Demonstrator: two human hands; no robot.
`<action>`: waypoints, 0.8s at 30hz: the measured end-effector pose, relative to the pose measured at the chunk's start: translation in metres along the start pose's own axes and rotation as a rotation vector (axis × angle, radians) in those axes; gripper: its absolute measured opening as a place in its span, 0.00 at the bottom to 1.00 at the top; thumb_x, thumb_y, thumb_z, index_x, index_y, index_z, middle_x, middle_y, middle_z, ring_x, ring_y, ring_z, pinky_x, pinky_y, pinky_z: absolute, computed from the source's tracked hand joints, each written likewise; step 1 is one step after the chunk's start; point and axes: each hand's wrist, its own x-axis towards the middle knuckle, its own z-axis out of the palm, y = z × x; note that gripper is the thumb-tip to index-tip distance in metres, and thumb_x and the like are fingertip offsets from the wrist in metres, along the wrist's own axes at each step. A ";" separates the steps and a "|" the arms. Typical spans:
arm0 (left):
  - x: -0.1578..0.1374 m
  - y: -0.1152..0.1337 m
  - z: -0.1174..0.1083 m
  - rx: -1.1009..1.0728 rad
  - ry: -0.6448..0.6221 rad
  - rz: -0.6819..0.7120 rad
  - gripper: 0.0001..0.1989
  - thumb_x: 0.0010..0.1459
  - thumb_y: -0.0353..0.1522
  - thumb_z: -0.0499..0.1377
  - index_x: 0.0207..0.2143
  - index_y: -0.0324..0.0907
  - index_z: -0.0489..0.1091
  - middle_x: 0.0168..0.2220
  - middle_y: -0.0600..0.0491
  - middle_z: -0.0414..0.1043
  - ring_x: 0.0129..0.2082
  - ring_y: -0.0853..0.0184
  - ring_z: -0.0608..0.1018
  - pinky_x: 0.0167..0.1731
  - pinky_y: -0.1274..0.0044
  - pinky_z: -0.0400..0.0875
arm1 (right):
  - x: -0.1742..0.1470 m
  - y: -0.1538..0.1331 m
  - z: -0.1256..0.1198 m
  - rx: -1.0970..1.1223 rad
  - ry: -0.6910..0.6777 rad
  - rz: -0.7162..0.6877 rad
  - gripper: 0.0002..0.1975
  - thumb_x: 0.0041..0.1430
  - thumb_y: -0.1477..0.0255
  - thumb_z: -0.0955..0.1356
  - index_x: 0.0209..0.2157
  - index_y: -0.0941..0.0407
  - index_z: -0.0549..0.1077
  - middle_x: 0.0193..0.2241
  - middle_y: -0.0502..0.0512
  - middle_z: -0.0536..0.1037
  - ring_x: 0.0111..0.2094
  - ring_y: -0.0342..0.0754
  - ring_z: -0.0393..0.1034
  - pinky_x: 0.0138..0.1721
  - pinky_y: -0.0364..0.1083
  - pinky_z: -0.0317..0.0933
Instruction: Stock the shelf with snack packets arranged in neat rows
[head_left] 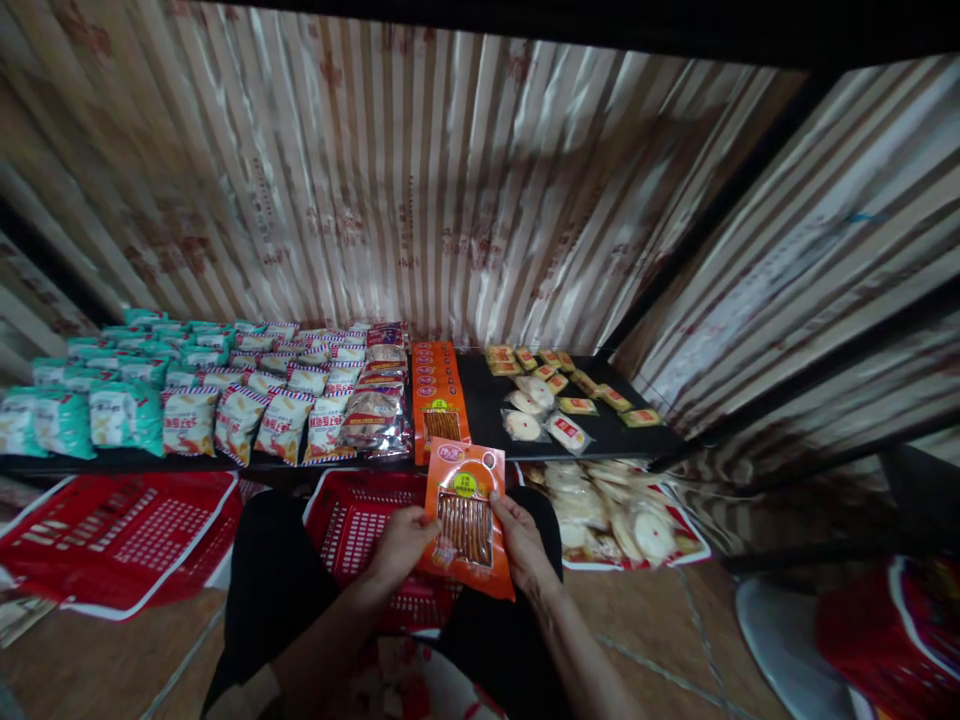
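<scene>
An orange snack packet [466, 530] with a clear window showing brown sticks is held upright between my two hands. My left hand [407, 545] pinches its left edge, and my right hand [521, 540] grips its right edge with the thumb on the front. Just behind it, a row of overlapping orange packets [435, 385] lies on the black shelf [480, 410]. Beneath the held packet, between my knees, sits a red basket [341, 520], partly hidden by my arms.
Teal bags [64, 420], striped-edge snack bags [281, 425] and dark red packets [379, 415] fill the shelf's left. Small yellow packets [577, 406] and round white packets [523, 425] lie on the right. Another red basket [135, 530] stands left; a basket of pale packets [607, 515] stands right.
</scene>
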 end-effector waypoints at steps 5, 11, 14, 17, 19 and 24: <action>0.000 -0.019 0.010 0.006 -0.061 0.055 0.17 0.39 0.38 0.67 0.31 0.38 0.70 0.27 0.52 0.75 0.28 0.66 0.77 0.29 0.78 0.69 | 0.003 0.001 -0.005 -0.044 0.093 -0.076 0.18 0.37 0.59 0.75 0.25 0.57 0.72 0.20 0.50 0.78 0.25 0.51 0.74 0.26 0.45 0.66; 0.002 -0.026 0.011 -0.023 -0.066 0.022 0.22 0.34 0.39 0.69 0.32 0.39 0.69 0.32 0.51 0.75 0.30 0.66 0.76 0.29 0.79 0.67 | 0.007 0.004 -0.015 -0.043 0.190 -0.122 0.19 0.36 0.58 0.75 0.26 0.56 0.72 0.19 0.49 0.77 0.24 0.50 0.74 0.24 0.45 0.66; 0.003 -0.026 0.012 -0.076 -0.176 -0.062 0.23 0.37 0.42 0.67 0.34 0.37 0.69 0.28 0.51 0.74 0.22 0.71 0.73 0.20 0.81 0.62 | 0.011 0.006 -0.019 -0.023 0.234 -0.102 0.19 0.36 0.58 0.75 0.26 0.56 0.72 0.19 0.49 0.77 0.25 0.51 0.74 0.26 0.45 0.67; 0.003 -0.026 0.015 -0.181 -0.270 -0.081 0.24 0.39 0.45 0.65 0.35 0.37 0.70 0.24 0.52 0.73 0.16 0.73 0.68 0.16 0.81 0.57 | 0.014 0.005 -0.018 -0.022 0.255 -0.058 0.19 0.35 0.59 0.75 0.26 0.56 0.71 0.20 0.51 0.78 0.27 0.53 0.75 0.27 0.47 0.68; 0.004 -0.028 0.017 -0.229 -0.249 -0.040 0.24 0.40 0.45 0.64 0.35 0.37 0.70 0.24 0.53 0.72 0.16 0.74 0.68 0.16 0.80 0.57 | 0.014 0.003 -0.014 -0.030 0.255 -0.044 0.19 0.36 0.59 0.75 0.28 0.56 0.71 0.22 0.53 0.79 0.29 0.54 0.75 0.27 0.48 0.68; 0.009 -0.027 0.019 -0.242 -0.099 -0.033 0.21 0.42 0.43 0.63 0.36 0.38 0.70 0.25 0.53 0.72 0.18 0.73 0.68 0.18 0.80 0.58 | 0.007 -0.002 -0.005 -0.141 0.181 -0.019 0.22 0.41 0.58 0.73 0.36 0.57 0.72 0.29 0.56 0.80 0.33 0.54 0.75 0.31 0.48 0.68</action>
